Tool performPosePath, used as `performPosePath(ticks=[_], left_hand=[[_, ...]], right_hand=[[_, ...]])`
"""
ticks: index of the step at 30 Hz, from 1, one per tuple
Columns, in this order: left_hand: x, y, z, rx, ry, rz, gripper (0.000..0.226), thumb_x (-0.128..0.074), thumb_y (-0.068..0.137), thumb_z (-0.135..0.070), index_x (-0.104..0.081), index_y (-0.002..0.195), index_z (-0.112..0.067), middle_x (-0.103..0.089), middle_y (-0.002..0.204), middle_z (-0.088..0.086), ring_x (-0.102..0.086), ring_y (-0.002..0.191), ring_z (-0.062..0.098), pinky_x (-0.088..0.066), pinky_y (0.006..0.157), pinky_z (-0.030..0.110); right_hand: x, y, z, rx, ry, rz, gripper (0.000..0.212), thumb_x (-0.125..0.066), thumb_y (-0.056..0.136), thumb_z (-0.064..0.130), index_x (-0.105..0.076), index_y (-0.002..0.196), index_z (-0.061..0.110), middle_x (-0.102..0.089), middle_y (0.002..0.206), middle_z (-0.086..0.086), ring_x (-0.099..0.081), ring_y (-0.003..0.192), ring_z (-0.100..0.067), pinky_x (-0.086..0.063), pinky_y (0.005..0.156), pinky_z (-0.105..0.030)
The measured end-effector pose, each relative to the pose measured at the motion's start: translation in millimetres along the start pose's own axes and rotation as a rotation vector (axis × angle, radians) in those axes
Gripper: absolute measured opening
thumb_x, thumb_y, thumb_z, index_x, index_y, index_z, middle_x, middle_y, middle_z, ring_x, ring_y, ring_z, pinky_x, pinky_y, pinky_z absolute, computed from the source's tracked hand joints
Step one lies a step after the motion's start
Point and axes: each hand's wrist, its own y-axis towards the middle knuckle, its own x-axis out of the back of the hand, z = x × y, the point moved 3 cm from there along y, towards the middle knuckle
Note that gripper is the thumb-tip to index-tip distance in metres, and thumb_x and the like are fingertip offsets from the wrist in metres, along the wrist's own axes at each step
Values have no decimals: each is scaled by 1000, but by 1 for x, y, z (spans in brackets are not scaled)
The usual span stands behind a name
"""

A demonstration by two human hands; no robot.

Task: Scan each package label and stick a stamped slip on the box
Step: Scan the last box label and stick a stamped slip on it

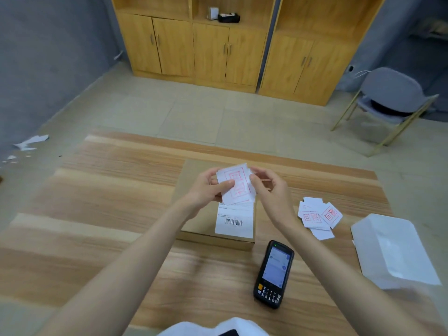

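White paper slip [236, 184] with a red square stamp, at frame centre. We log it as held up in both hands, above the far half of the box [206, 229].

Left hand [206, 187]: grips the slip's left edge, thumb laid across the printed face, the other fingers [213, 172] curled behind it.
Right hand [269, 187]: pinches the slip's right edge between thumb and fingers.
A second white edge shows behind the slip; we cannot tell whether it is a separate sheet.

Box: flat brown cardboard, lying on the counter [109, 214] at centre frame. A white label [234, 221] with a barcode is stuck on its top, on the near right part, directly below the slip in the frame.

Handheld scanner [274, 274]: black, screen lit, keypad toward us, lying on the counter to the lower right of the box, near it but apart.

Loose slips [318, 217]: a small overlapping pile right of the box, several with red stamps face up.

White tray [392, 251]: at the right edge of the frame, on the counter, well apart from the box.

Counter is wood-grain, in light and dark bands.

Beyond it we see a pale tiled floor [218, 112] with torn paper scraps [31, 141] at middle left. Wooden cabinets [211, 49] stand along the top of the frame, doors closed. A grey chair [390, 98] with thin gold legs is at upper right.
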Motion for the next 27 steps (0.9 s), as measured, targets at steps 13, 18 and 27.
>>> performPosePath(ticks=[13,18,27], left_hand=[[-3,1,-2,-40,50,24,12,-53,94,-20,-61,101,-14,-69,84,0,-67,69,8,-51,58,21],[0,2,-1,-32,43,-28,17,-52,95,-19,-62,105,-9,-68,84,0,-65,65,4,-45,52,13],[-11,3,0,-11,37,-55,25,-52,95,-18,-58,113,-2,-66,97,8,-63,74,10,-49,58,13]], right_hand=[[3,15,-16,-382,307,167,20,-62,89,29,-73,73,23,-71,72,9,-63,63,-5,-47,60,-18],[1,15,-18,-479,478,307,11,-66,85,23,-71,76,21,-64,77,5,-59,66,-9,-44,58,-18],[-2,11,-24,-564,618,376,13,-73,73,23,-73,85,17,-67,77,6,-62,66,-7,-50,65,-19]])
